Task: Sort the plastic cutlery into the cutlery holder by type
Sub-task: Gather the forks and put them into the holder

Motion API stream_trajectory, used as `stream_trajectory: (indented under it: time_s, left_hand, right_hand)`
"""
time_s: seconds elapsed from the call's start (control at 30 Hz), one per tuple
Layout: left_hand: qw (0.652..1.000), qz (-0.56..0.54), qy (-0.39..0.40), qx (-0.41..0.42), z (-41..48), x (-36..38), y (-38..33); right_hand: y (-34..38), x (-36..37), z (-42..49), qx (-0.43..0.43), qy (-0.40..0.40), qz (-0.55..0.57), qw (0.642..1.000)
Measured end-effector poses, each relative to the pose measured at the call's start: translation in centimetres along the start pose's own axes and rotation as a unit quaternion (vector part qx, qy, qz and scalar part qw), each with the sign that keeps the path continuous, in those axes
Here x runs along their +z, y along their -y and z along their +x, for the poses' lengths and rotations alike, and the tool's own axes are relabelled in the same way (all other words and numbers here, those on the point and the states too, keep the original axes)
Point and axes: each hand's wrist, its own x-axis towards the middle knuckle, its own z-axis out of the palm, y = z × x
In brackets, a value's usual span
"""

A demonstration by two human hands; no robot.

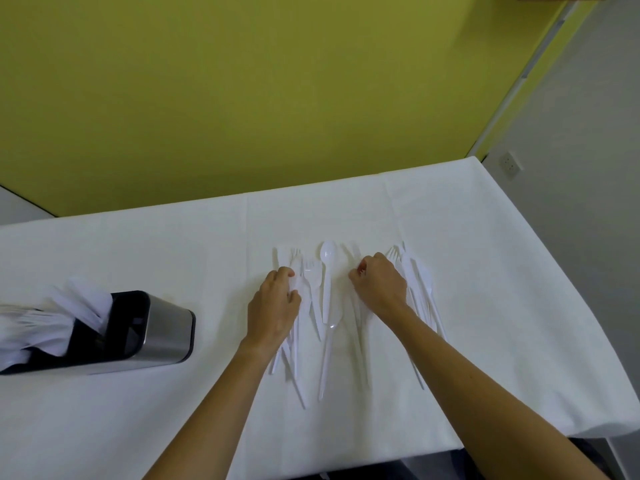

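Observation:
White plastic cutlery lies spread on the white tablecloth: a spoon [327,255] in the middle, forks [307,268] to its left, and knives and forks [420,282] at the right. My left hand [277,306] sits on the left bunch, its fingers and thumb curled round a white piece [296,285]. My right hand [382,284] is curled with its fingertips pinching a plastic knife [355,254], whose tip shows above the hand. The steel and black cutlery holder [168,327] stands at the left, with white cutlery [52,317] sticking out of it.
The table's right edge [540,271] drops off beside a grey wall, and the front edge [346,465] is close to my body. A yellow-green wall runs behind the table. Bare cloth lies between the holder and the cutlery.

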Motion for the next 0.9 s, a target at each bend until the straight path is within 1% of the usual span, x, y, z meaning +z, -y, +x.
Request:
stream_trajectory:
  time_s: [0.07,0.13,0.2,0.3,0.37,0.43,0.5,0.6,0.67,0.73,0.8,0.83,0.9]
  left_hand:
    - [1.000,0.023,-0.017,0.003,-0.2,0.1,0.1]
    - [0.998,0.061,-0.035,0.000,-0.3,0.3,0.1]
    - [0.995,0.083,-0.060,-0.002,-0.3,0.5,-0.1]
    - [0.985,0.126,-0.110,0.032,-0.3,1.2,-0.7]
    - [0.982,0.150,-0.108,0.029,0.0,1.8,-1.2]
    - [0.980,0.179,-0.083,0.021,0.5,2.2,-1.7]
    - [0.979,0.187,-0.078,0.033,0.8,2.6,-2.2]
    - [0.992,0.108,-0.062,0.016,0.7,2.9,-3.0]
    - [0.996,0.019,-0.084,-0.016,0.4,2.7,-3.2]
    - [0.986,-0.107,-0.113,-0.067,0.3,2.1,-3.0]
    - [0.960,-0.229,-0.120,-0.107,0.5,1.2,-2.8]
    - [0.950,-0.264,-0.121,-0.115,0.7,0.7,-2.7]
    - [0.945,-0.279,-0.116,-0.122,1.3,-0.2,-2.3]
  right_hand:
    - [-0.5,-0.3,-0.3,0.011,-0.028,0.072,0.997]
    - [-0.9,-0.7,-0.6,0.023,-0.053,0.153,0.987]
    - [-1.3,-1.1,-0.8,0.027,-0.070,0.235,0.969]
    - [-1.5,-1.9,-1.3,0.039,-0.070,0.330,0.940]
    - [-1.8,-2.4,-1.7,0.053,-0.063,0.367,0.927]
    - [-2.2,-2.7,-1.9,0.060,-0.055,0.390,0.917]
    - [-2.7,-3.3,-2.1,0.070,-0.052,0.416,0.905]
    - [-3.6,-4.2,-2.6,0.090,-0.055,0.441,0.891]
    - [-4.2,-4.6,-3.0,0.102,-0.053,0.460,0.880]
    - [-4.8,-4.9,-3.5,0.113,-0.044,0.484,0.866]
    - [-5.2,-4.8,-3.9,0.129,-0.033,0.488,0.863]
    - [-5.3,-4.6,-4.1,0.135,-0.024,0.481,0.866]
    - [-5.2,-3.9,-4.3,0.144,-0.009,0.469,0.871]
